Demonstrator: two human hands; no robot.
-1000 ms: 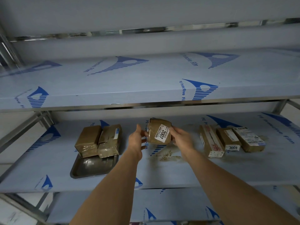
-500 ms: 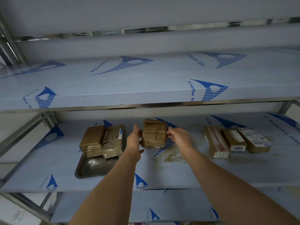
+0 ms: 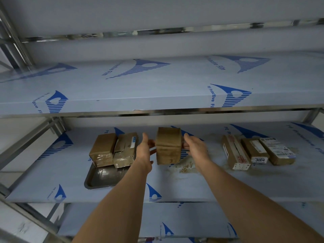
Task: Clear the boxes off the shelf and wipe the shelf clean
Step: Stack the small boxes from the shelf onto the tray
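- Brown taped box (image 3: 168,146) held up between both hands, just above the middle of the shelf (image 3: 201,186) and nearer its back edge than its front.
- Left hand (image 3: 144,151) pressed against the box's left side, thumb up, fingers reaching underneath; right hand (image 3: 194,148) clasping the right side, fingertips curled round the far edge. Gripped from both flanks, probably to keep a bulky, slick-taped parcel from slipping.
- Directly below and to the right of the box, a patch of tan crumbs and dust (image 3: 185,166) on the film-covered surface (the reason for the wiping step, by the look of it).
- Toward the left end: two more brown boxes (image 3: 114,149) side by side, resting on the back part of a metal tray (image 3: 103,179) whose front rim sits close to the shelf's front edge. Likely gathered there so that several can be carried off at once.
- Toward the right end: three labelled boxes (image 3: 256,151) lying flat in a row, touching, one marked 3004, with more grime around them.
- Judging by all this, clearing roughly half done; wiping not yet begun, no cloth in view.
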